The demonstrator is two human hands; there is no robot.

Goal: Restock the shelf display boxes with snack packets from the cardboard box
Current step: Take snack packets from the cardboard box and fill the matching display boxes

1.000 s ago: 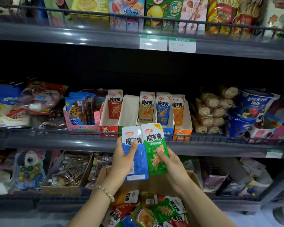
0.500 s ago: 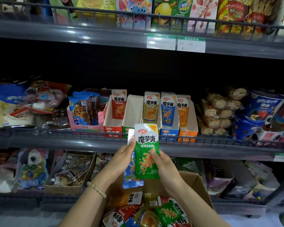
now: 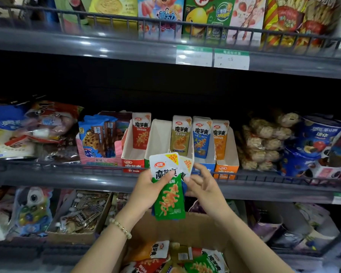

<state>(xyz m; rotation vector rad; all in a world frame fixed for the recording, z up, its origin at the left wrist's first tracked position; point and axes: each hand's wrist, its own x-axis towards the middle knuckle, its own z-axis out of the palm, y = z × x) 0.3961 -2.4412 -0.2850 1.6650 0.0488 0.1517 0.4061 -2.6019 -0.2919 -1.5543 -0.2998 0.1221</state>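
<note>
The green packet (image 3: 169, 201), white-topped with a yellow 20% corner and printed orange strips, stands upright at centre frame, above the open cardboard box (image 3: 185, 227). The left hand (image 3: 148, 192) clamps it, thumb across its face, with a blue packet (image 3: 186, 164) tucked behind. The right hand (image 3: 204, 186) touches that rear packet's edge, fingers loosely curled; whether it grips cannot be told. Half a second ago the right hand held the green packet; a second ago both packets were side by side.
</note>
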